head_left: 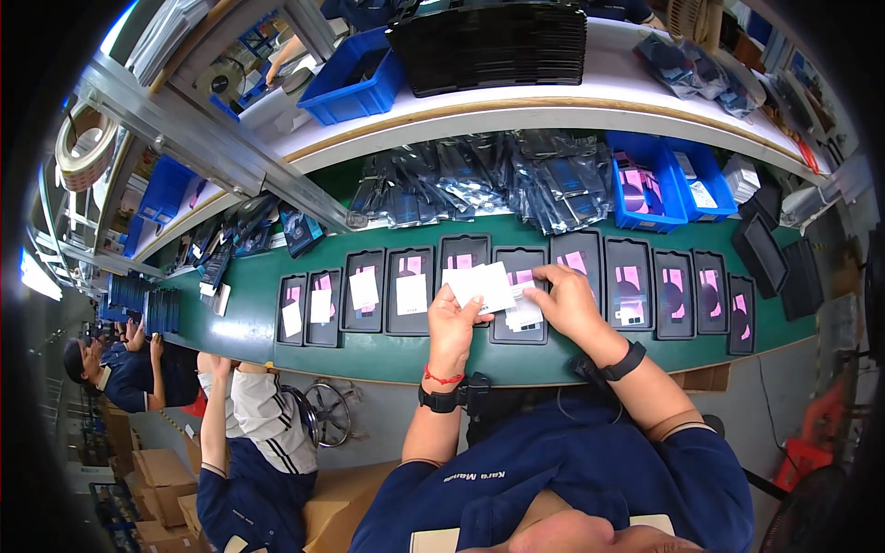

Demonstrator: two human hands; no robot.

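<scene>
Left hand [454, 323] pinches a small fan of white cards [486, 286]; grip narrow, holding. Right hand [567, 300] bends its fingers at a pale slip [528, 316] just right of the cards; I can't tell whether it's pinched. Both are over a black tray [509, 338] mid-row. Left of the grip, four trays [410, 327] carry a white card on pink pieces, so I'd log those as done. Right of it, trays show pink pieces [680, 275] but mostly no large card; I'd say about halfway. Surface: green table [207, 334]. Beyond the grip: heaped plastic bags [479, 180], blue bins [650, 221] farther right, shelf [442, 123] above. Left and nearer: a co-worker [249, 498], cardboard boxes [166, 470].
</scene>
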